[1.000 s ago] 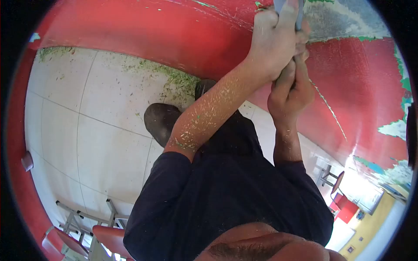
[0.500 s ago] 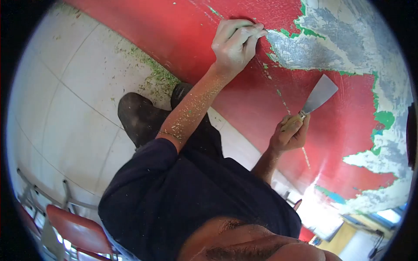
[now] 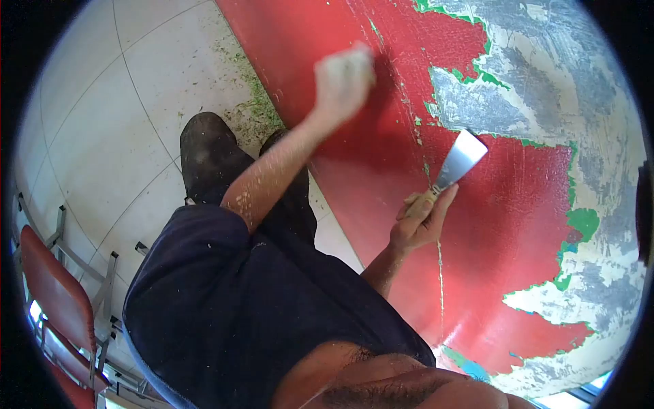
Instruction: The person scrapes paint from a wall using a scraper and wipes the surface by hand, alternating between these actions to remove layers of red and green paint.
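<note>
Taking up most of the room on the right is a big red wall [image 3: 504, 198], with ragged green edges [image 3: 582, 221] where the red meets a grey patch [image 3: 484, 102]. Pale floor [image 3: 102, 157] opens out to the left, chairs [image 3: 58, 286] at its near end. Left arm [image 3: 272, 174] is bent, left hand [image 3: 344, 82] up by the red; too blurry to tell if it's gripping anything. Right hand [image 3: 421, 225] sits lower, clamped on a scraper [image 3: 462, 158], blade angled up near the grey patch's lower edge.
</note>
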### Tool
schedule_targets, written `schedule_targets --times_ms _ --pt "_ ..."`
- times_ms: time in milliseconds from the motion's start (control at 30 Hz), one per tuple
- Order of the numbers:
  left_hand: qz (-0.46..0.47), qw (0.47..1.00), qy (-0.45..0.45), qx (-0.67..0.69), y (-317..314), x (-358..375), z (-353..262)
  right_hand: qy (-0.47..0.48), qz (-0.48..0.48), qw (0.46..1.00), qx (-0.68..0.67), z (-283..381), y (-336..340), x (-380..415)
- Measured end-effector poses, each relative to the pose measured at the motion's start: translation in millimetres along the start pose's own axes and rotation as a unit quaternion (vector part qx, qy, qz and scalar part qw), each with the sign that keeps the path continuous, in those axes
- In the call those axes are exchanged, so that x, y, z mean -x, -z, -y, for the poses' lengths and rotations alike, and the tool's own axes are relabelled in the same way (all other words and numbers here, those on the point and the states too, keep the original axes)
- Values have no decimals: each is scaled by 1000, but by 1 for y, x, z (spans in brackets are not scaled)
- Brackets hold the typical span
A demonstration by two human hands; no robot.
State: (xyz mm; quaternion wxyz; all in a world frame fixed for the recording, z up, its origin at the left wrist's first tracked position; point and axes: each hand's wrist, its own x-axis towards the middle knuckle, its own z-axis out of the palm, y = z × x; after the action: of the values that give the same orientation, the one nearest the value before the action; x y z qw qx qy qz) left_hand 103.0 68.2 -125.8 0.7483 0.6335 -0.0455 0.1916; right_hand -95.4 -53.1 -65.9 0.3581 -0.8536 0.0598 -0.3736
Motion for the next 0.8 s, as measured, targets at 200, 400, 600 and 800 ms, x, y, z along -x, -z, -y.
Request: schedule_targets --times_ms 200,400,600,800 --pt "338 729 316 504 -39 45 -67 59 33 979 193 16 -36 -16" --pt "296 734 368 488 -38 17 -75 104 11 956 274 20 -68 -33" --pt "321 652 425 540 -31 17 -81 116 -1 952 282 42 -71 -30" --pt "281 643 430 568 -33 21 -73 106 65 924 363 55 -66 -38"
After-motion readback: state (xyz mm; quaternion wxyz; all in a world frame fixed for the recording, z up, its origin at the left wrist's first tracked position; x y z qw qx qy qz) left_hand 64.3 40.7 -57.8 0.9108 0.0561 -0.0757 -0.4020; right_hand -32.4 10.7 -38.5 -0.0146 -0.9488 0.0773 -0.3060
